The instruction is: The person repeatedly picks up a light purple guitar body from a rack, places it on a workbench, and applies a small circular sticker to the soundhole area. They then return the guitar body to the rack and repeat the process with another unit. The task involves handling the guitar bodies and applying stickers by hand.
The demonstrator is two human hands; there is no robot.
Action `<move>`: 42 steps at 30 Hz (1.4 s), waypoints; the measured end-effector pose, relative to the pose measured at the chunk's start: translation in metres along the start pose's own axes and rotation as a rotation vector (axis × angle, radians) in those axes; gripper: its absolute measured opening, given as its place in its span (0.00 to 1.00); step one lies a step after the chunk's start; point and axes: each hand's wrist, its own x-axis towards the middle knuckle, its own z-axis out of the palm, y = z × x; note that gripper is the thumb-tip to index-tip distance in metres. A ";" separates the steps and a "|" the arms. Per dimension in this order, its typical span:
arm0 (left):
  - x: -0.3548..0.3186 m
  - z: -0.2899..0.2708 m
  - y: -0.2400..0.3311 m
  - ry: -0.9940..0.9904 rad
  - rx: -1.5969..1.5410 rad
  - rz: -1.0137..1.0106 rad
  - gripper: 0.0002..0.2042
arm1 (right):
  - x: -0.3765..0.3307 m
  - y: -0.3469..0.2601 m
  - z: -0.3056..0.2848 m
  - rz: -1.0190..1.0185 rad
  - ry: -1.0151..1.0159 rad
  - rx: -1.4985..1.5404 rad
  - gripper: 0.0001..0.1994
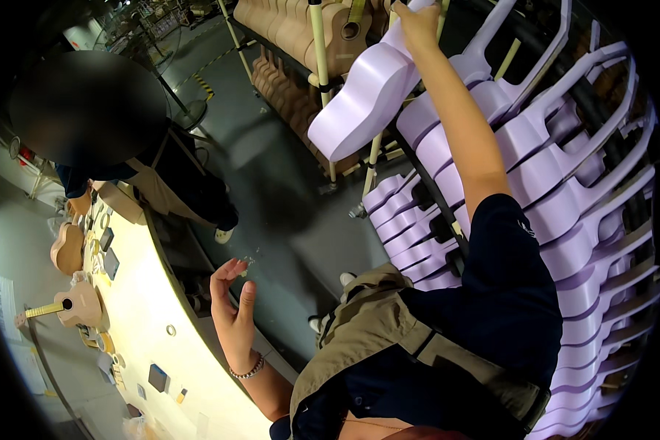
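High up ahead of me, my right hand (420, 28) is closed round the neck of a lilac ukulele (367, 99). The ukulele's body hangs tilted down to the left, beside the rack of other lilac ukuleles (543, 198). My left hand (232, 315), with a beaded bracelet at the wrist, is raised near the edge of the pale worktable (176, 293). Its fingers are apart and nothing is in them.
Wood-coloured ukulele bodies (293, 33) fill a rack at the far side. Another person (169, 176) stands at the table's far end. On the table are a natural-wood ukulele (81, 304), a tape roll (171, 330) and a dark block (157, 378).
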 end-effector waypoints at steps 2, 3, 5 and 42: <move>0.005 0.003 -0.005 0.000 0.006 -0.011 0.15 | 0.016 0.018 -0.001 0.021 -0.047 0.179 0.13; 0.007 0.004 -0.007 0.000 0.010 -0.017 0.15 | 0.021 0.019 -0.002 0.075 -0.080 0.196 0.12; 0.013 0.008 -0.008 -0.006 0.005 -0.027 0.15 | 0.023 0.013 -0.002 0.138 -0.010 0.282 0.12; 0.067 0.020 -0.037 -0.082 0.070 -0.056 0.15 | 0.170 0.163 -0.098 0.227 0.113 -0.725 0.48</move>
